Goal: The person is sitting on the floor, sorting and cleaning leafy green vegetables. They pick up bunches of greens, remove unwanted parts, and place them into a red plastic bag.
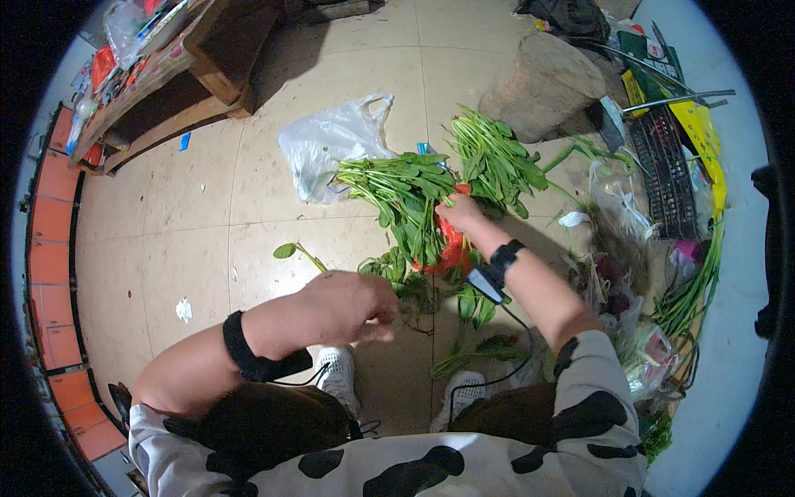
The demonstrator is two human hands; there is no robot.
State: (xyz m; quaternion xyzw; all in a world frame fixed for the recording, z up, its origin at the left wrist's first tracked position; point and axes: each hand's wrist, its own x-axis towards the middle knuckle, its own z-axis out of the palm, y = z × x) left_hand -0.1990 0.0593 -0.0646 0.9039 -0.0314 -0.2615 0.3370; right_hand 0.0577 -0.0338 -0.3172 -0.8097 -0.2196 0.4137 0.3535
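Note:
My right hand (pixel 461 213) reaches into the leafy greens, its fingers closed around a pale green stem. Beside it to the left lies a bunch of leafy greens (pixel 397 180), stems pointing left. Another bunch (pixel 494 158) lies beyond, to the right. Under my right hand is a crumpled red plastic bag (pixel 452 248). My left hand (pixel 351 304) is above the floor nearer my body, blurred, with bent fingers; whether it holds anything is unclear. A single leaf on a stem (pixel 295 250) shows just past its knuckles. Loose greens (pixel 478 354) lie by my right shoe.
A white plastic bag (pixel 335 146) lies behind the greens. To the right are a large stone-like block (pixel 546 84), a black plastic crate (pixel 663 174), plastic bags (pixel 621 199) and long green stalks (pixel 692 286). A cluttered wooden table (pixel 214 81) stands far left, past orange cabinets (pixel 57 211).

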